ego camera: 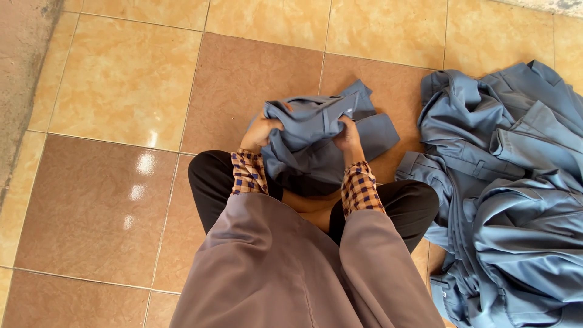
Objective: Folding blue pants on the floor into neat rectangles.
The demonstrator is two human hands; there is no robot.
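Blue-grey fabric: smooth woven garment (316,130), crumpled into soft folds, lying bunched over my lap and onto the floor just ahead of my knees.
Left hand (260,132): I see it closed, fingers buried in the garment's left edge.
Right hand (348,135): closed too, gripping a fold on the garment's right side.
Sleeves: checked cuffs (362,187), orange and navy, emerging from a plain mauve drape.
Pile (516,182): same blue-grey cloth, heaped in loose ridges to my right, apart from the held piece.
Floor (115,91): glossy square tiles, tan and brown, marbled, with thin pale grout lines.
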